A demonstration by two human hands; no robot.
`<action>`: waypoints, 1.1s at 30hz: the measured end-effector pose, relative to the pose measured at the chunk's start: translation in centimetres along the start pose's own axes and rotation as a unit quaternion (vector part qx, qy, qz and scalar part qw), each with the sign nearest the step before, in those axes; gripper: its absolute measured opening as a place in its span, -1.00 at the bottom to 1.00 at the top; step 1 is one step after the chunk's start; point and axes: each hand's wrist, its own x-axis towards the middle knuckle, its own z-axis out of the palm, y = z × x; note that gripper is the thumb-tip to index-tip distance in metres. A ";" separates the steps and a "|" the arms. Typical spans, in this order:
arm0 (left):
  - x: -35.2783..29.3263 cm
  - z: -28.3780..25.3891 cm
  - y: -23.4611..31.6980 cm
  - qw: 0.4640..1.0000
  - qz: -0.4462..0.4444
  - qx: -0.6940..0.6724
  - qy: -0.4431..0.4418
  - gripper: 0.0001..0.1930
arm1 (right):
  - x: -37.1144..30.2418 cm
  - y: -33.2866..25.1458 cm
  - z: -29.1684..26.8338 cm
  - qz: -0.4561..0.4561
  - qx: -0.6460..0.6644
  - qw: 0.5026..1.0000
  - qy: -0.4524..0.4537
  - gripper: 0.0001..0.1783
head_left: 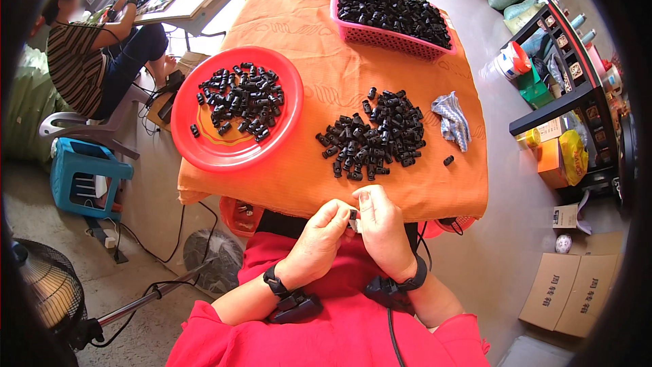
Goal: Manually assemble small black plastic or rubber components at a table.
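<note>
My left hand (314, 245) is closed in a pinch on a small black cord lock (352, 217) just off the near edge of the table. Fingers pressed together, my right hand (384, 230) meets it there; a small whitish bit shows between the two hands, too small to name. Beyond them a pile of black cord locks (380, 137) lies on the orange cloth (319, 187). A single loose cord lock (448, 160) sits right of the pile. On the left, more of them lie in a round red tray (187, 112).
A pink basket (387, 39) heaped with black cord locks stands at the far edge. A crumpled checked rag (451, 121) lies right of the pile. At left are a seated person (102, 61), a blue stool (88, 177) and a fan (47, 285); cardboard boxes (570, 292) stand at right.
</note>
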 end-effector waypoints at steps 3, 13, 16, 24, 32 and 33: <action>0.0 0.0 0.0 1.000 -0.005 -0.004 0.001 -0.81 | -0.1 -0.4 -0.1 0.005 -0.015 1.000 0.006 -0.77; 0.0 0.1 0.0 1.000 -0.003 -0.009 0.011 -0.81 | 0.0 -0.4 0.1 -0.001 0.008 1.000 0.012 -0.79; -0.1 0.4 0.0 1.000 -0.006 -0.002 0.015 -0.80 | 0.0 -0.1 0.0 0.001 0.036 0.999 0.015 -0.78; 0.1 0.3 0.5 0.999 -0.025 -0.028 -0.003 -0.75 | -0.5 -0.2 -1.1 0.000 0.025 1.000 -0.002 -0.83; -0.1 0.2 0.8 0.997 -0.044 -0.055 -0.041 -0.75 | -1.3 -1.1 -2.1 -0.026 0.083 0.995 -0.050 -0.85; 0.0 0.1 0.8 0.997 -0.044 -0.055 -0.041 -0.75 | -1.4 -1.1 -2.1 -0.027 0.105 0.992 -0.060 -0.86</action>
